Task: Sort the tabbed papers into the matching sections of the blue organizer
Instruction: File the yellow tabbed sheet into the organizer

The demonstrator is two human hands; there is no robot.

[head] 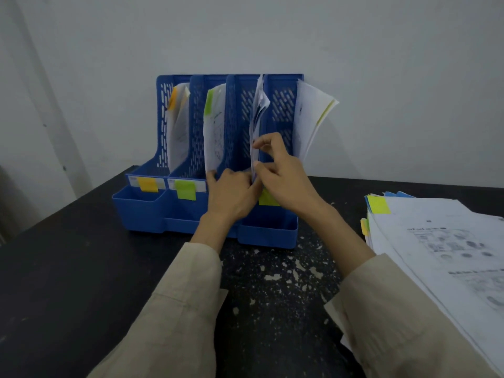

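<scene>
Reaching into a blue organizer (207,211) on a dark table (68,268), both hands work one sheet (257,115) in its third section — the right hand (283,173) pinches its edge, the left hand (231,192) curls beside it. More tabbed papers (450,241) lie stacked at right.

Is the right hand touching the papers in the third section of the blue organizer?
Touching. The head view shows the right hand pinching the front edge of the papers standing in the third section of the blue organizer, thumb and fingers on the sheets.
</scene>
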